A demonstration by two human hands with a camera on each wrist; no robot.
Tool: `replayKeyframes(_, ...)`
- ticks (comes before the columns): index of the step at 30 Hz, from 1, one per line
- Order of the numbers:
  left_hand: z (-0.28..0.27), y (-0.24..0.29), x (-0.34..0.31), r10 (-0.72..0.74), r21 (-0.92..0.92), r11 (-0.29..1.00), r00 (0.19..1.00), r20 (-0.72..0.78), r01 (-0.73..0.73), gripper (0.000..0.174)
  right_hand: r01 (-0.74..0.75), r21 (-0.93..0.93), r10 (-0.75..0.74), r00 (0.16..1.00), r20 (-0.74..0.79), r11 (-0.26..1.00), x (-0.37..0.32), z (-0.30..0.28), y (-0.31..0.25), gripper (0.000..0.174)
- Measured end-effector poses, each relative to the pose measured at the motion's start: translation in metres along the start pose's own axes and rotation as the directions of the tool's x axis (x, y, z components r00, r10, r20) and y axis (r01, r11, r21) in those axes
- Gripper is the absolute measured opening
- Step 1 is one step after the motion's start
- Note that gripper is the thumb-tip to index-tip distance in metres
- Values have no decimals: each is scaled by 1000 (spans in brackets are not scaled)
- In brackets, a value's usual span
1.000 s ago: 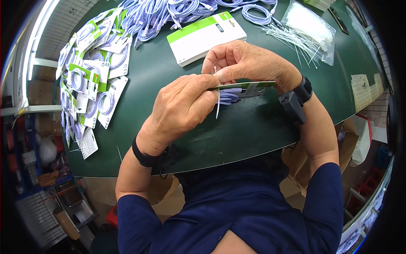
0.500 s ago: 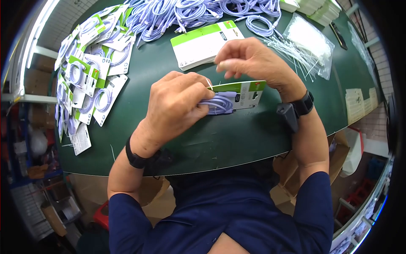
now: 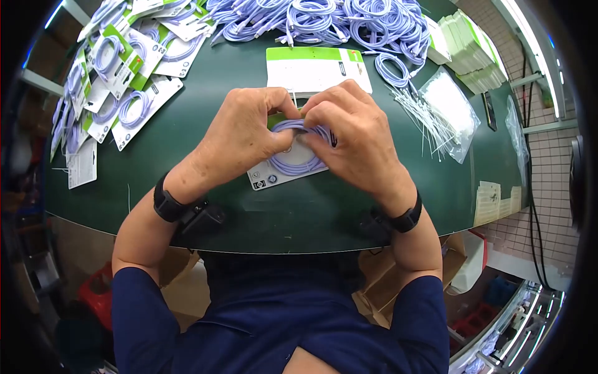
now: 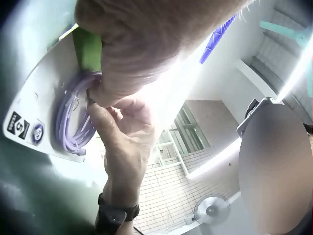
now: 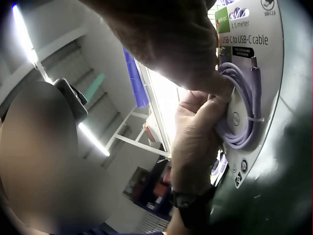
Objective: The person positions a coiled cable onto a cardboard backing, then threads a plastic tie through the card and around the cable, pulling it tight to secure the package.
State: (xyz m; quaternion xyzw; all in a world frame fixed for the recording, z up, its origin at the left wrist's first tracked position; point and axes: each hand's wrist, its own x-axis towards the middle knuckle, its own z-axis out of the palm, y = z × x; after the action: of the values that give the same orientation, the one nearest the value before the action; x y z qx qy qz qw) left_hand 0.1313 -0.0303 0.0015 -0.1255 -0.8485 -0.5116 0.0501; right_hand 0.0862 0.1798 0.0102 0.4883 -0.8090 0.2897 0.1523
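Observation:
A coiled purple cable [image 3: 295, 166] lies against a white and green card [image 3: 266, 176] held in front of the person. The left hand [image 3: 246, 128] pinches at the coil's upper left with thumb and curled fingers. From the other side the right hand [image 3: 358, 134] pinches the coil's upper part, its fingertips nearly meeting the left ones. A thin white tie end [image 3: 294, 98] stands up between the hands. In the right wrist view the card [image 5: 273, 58] shows printed text, and a tie binds the cable [image 5: 254, 83] near its lower end. Fingers hide the pinched spot.
Behind the hands lies a card stack [image 3: 317, 68]. Loose purple cables [image 3: 317, 19] lie at the back, carded cables [image 3: 134, 109] at the left. To the right are white ties [image 3: 423, 121], a bag [image 3: 451, 106] and more stacked cards [image 3: 470, 50].
The right hand has come back to the card and pinches at the coil. The card has turned from nearly edge-on to face up, and the head view has shifted.

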Motion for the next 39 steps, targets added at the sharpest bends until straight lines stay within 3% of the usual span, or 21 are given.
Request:
replayKeyframes(4,2,-6,-1,44,-47,998,999,-26,-45,20,-41,101,42,999,-16,994,0,3,7,28)
replayKeyframes(11,4,-7,0,53,-51,997,999,-11,-53,21,0,-39,1,1000,3,999,1,1,2,26)
replayKeyframes(15,5,-7,-1,33,-54,998,999,-13,-34,21,91,-43,-93,994,-63,995,0,9,8,24)
replayKeyframes(24,10,-13,-3,54,-85,995,998,-40,-57,20,58,14,-57,998,-17,998,-2,13,8,27)
replayKeyframes(28,7,-12,-4,-6,-108,994,1000,-1,5,19,-33,102,29,999,41,994,0,9,5,29)
replayKeyframes(29,6,-12,-4,-38,-117,992,999,22,40,19,-104,197,96,994,52,975,0,7,4,30)
replayKeyframes(31,6,-11,-4,-52,-121,991,998,32,56,19,-244,380,225,970,94,892,0,4,3,33)
replayKeyframes(35,9,-13,-5,-67,-132,989,997,47,73,18,-354,515,326,934,148,781,1,1,5,43)
replayKeyframes(39,11,-14,-6,-52,-137,989,998,41,57,16,-422,486,381,906,187,765,0,3,3,44)
